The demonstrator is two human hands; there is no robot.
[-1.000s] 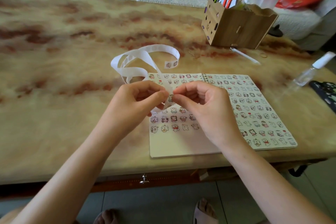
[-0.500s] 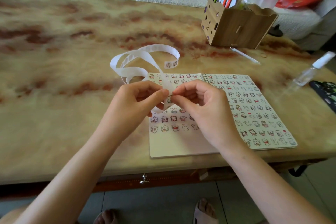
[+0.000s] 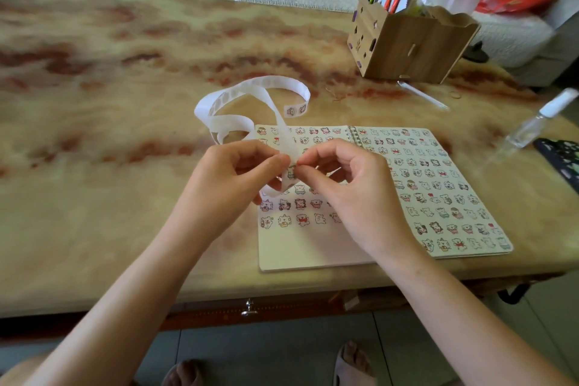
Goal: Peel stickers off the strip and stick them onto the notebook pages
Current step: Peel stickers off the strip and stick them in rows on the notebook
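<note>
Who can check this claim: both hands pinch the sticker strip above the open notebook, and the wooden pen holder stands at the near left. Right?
No. In the head view the wooden pen holder stands at the far right. The left hand and right hand do pinch the sticker strip above the open notebook.

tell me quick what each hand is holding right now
Left hand: pinches the curling white paper sticker strip.
Right hand: pinches the same strip at a cartoon sticker.
</note>
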